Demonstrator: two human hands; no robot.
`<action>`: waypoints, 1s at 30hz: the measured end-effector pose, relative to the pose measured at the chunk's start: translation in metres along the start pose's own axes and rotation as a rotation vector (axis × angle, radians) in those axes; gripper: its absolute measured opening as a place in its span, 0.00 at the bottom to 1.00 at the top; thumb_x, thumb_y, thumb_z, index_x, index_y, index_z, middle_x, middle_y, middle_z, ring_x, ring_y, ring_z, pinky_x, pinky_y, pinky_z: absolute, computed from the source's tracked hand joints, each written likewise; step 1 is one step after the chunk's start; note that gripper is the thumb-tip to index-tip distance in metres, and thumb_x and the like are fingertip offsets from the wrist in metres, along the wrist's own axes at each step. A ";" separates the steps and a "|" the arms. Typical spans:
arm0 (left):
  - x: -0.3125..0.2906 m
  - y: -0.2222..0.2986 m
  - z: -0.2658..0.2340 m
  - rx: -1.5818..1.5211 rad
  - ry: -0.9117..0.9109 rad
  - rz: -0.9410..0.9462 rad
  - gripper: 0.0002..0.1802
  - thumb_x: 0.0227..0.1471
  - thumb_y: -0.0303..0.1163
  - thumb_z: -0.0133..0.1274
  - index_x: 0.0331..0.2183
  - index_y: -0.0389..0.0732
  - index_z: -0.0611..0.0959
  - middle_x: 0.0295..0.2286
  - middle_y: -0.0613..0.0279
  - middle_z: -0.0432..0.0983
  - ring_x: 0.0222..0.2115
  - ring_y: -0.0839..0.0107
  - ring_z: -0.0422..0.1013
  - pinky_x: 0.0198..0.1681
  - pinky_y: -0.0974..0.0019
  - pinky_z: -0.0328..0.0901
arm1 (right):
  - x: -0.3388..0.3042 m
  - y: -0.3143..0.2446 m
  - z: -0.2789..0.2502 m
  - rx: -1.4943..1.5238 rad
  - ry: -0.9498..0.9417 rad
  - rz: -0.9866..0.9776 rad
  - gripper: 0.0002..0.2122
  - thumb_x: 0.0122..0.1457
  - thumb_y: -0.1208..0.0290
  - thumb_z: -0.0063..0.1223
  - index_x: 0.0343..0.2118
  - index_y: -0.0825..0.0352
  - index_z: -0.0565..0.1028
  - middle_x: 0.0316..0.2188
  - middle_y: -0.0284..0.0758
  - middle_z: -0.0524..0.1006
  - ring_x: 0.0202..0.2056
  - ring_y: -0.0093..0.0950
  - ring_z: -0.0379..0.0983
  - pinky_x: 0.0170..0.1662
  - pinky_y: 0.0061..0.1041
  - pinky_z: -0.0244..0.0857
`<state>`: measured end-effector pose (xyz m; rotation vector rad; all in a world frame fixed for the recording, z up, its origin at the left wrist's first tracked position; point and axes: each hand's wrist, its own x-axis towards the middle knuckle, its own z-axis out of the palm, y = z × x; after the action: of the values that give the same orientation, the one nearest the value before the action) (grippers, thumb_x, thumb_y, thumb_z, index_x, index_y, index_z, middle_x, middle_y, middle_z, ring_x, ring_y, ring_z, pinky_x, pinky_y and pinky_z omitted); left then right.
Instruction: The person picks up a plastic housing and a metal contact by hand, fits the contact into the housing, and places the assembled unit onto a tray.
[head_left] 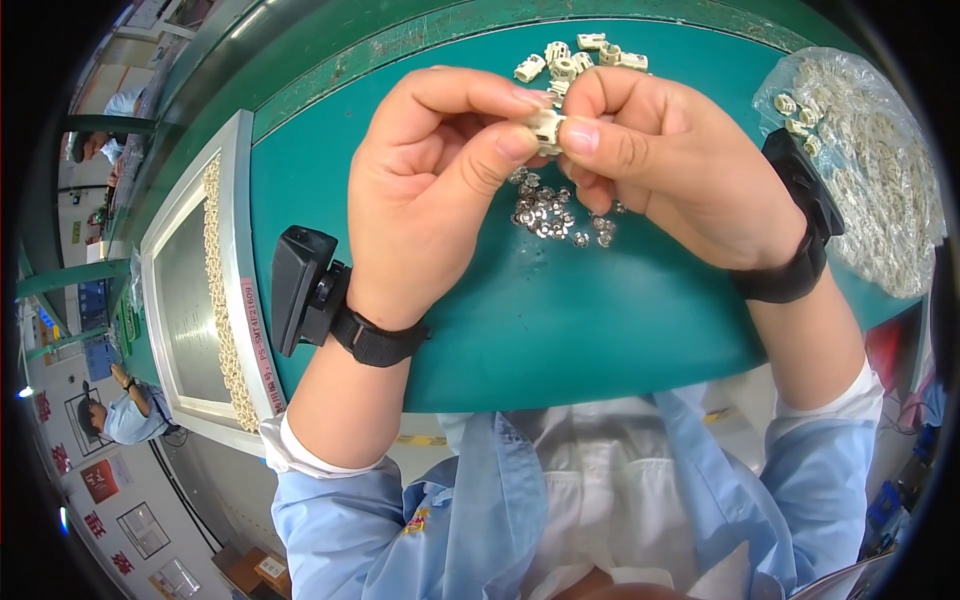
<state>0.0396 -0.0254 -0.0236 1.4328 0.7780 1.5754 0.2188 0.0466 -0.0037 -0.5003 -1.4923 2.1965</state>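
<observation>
Between both hands, above the green mat, is a small cream plastic housing (546, 128) with slots in its side. My left hand (430, 180) pinches its left side with thumb and forefinger. From the right, my right hand (670, 160) closes thumb and fingers on the other end; whether a small metal part is also in that grip is hidden. Just below the fingertips lies a scatter of small shiny metal pieces (545, 213). Beyond the hands sits a loose group of similar cream housings (563, 68), partly covered by my fingers.
A clear plastic bag (870, 170) full of cream parts rests at the right. At the left, a pale-framed tray (250, 250) holds rows of cream parts along one side. The green mat (560, 340) covers the bench. Other people (135, 412) are farther left.
</observation>
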 end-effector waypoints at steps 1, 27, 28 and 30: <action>0.000 0.000 -0.001 0.029 -0.013 0.015 0.10 0.52 0.24 0.51 0.38 0.39 0.72 0.37 0.56 0.72 0.35 0.70 0.70 0.38 0.67 0.67 | 0.000 0.000 0.000 -0.009 0.000 -0.004 0.07 0.56 0.67 0.52 0.31 0.64 0.69 0.25 0.25 0.68 0.26 0.15 0.64 0.30 0.13 0.59; 0.000 0.018 0.005 0.578 -0.092 0.265 0.07 0.48 0.20 0.54 0.31 0.39 0.74 0.34 0.60 0.69 0.34 0.71 0.70 0.38 0.71 0.66 | 0.002 -0.001 -0.001 0.065 -0.134 -0.039 0.08 0.57 0.67 0.51 0.35 0.65 0.67 0.27 0.25 0.70 0.28 0.14 0.65 0.33 0.14 0.60; 0.000 0.019 0.006 0.578 -0.094 0.264 0.07 0.48 0.20 0.54 0.31 0.39 0.74 0.34 0.60 0.69 0.34 0.71 0.70 0.38 0.71 0.66 | 0.002 0.001 -0.003 0.099 -0.162 -0.023 0.08 0.57 0.67 0.51 0.35 0.64 0.67 0.27 0.25 0.70 0.28 0.14 0.65 0.33 0.14 0.60; 0.001 0.024 0.009 0.793 -0.135 0.417 0.07 0.48 0.20 0.54 0.31 0.39 0.74 0.34 0.60 0.69 0.33 0.71 0.69 0.38 0.70 0.66 | 0.003 0.003 -0.006 0.166 -0.216 0.007 0.08 0.57 0.67 0.50 0.35 0.64 0.67 0.26 0.25 0.70 0.28 0.14 0.65 0.33 0.13 0.59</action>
<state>0.0446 -0.0362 -0.0013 2.3705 1.1473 1.5024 0.2192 0.0514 -0.0090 -0.2202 -1.3958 2.4174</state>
